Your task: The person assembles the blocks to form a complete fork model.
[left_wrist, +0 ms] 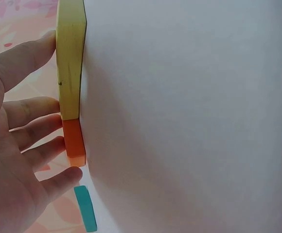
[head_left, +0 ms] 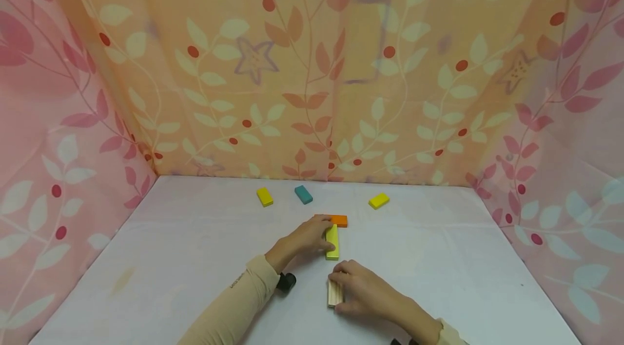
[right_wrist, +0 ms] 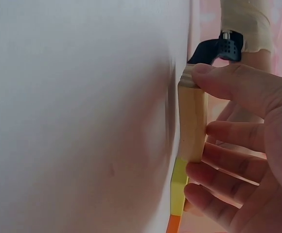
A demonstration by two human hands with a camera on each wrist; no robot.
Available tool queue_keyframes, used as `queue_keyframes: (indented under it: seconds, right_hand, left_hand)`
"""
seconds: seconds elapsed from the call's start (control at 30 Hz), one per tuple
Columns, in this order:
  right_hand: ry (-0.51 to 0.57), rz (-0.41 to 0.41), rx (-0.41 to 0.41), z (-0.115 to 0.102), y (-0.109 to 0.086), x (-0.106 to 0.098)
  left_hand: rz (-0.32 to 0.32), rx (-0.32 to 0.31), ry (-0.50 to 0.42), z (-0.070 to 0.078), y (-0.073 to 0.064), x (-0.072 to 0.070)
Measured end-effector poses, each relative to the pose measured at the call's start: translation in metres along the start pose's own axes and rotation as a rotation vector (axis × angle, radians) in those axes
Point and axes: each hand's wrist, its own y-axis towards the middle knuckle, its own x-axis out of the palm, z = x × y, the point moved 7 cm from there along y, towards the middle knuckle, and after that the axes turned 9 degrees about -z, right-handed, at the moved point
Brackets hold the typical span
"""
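Observation:
My left hand [head_left: 308,235] rests on a yellow-green wooden block [head_left: 332,253], its thumb at the near part. In the left wrist view its fairly straight fingers touch that block and the orange block [left_wrist: 74,141] lying crosswise at its far end. Closer to me, my right hand [head_left: 364,288] grips a plain wooden block [head_left: 334,297] lengthwise. The right wrist view shows the thumb on this block's near end [right_wrist: 192,116] and fingers along its top and far end. It is roughly in line with the yellow-green block, with a gap between them in the head view.
Farther back on the white-covered table [head_left: 161,242] lie a yellow block [head_left: 265,197], a teal block [head_left: 304,194] and another yellow block [head_left: 379,201]. A black wrist device [head_left: 286,282] sits by the left sleeve. Patterned curtains [head_left: 312,90] enclose the back and sides.

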Motion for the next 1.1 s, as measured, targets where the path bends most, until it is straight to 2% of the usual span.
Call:
queue_keyframes:
  seconds: [0.13,0.3,0.83,1.1]
  right_hand:
    - [-0.006,0.016,-0.001,0.004,0.002,-0.002]
    - [-0.001,0.028,0.037,0.013,0.006,-0.006]
    - [0.004,-0.005,0.062,0.022,0.022,-0.012]
    - [-0.003,-0.036,0.082,0.024,0.027,-0.008]
  left_hand:
    - [0.004,0.009,0.007,0.001,0.000,0.000]
    - [0.004,0.003,0.005,0.001,0.000,0.001]
    - [0.009,0.014,0.069,0.005,-0.002,-0.002]
    - [-0.001,-0.008,0.037,0.004,-0.003,-0.001]
